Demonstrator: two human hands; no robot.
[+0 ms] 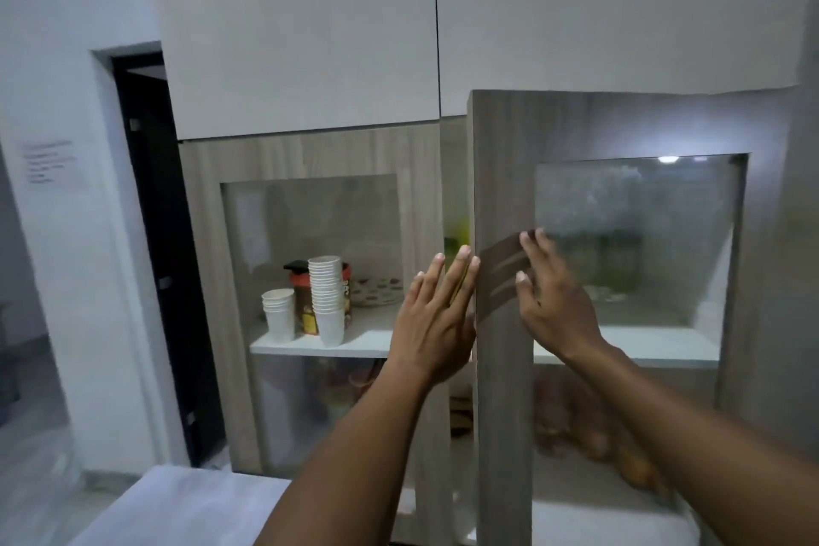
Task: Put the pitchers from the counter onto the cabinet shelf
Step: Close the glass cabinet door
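A wood cabinet with two glass-panelled doors fills the middle of the view. Its right door point(503, 199) stands slightly ajar, its edge jutting toward me. My right hand point(556, 301) lies flat against that door's frame and glass, fingers spread. My left hand point(436, 319) is raised with fingers apart at the gap beside the door's edge, in front of the left door point(204, 262). A white shelf point(368, 344) runs across inside. Something yellow-green point(461, 233) shows through the gap; I cannot tell what it is. No pitcher is plainly visible.
On the shelf behind the left glass stand two stacks of paper cups point(327, 301), a brown jar point(306, 301) and a patterned plate point(376, 293). White upper cabinets point(301, 27) hang above. A white counter point(186, 505) lies below; a dark doorway point(150, 235) opens at left.
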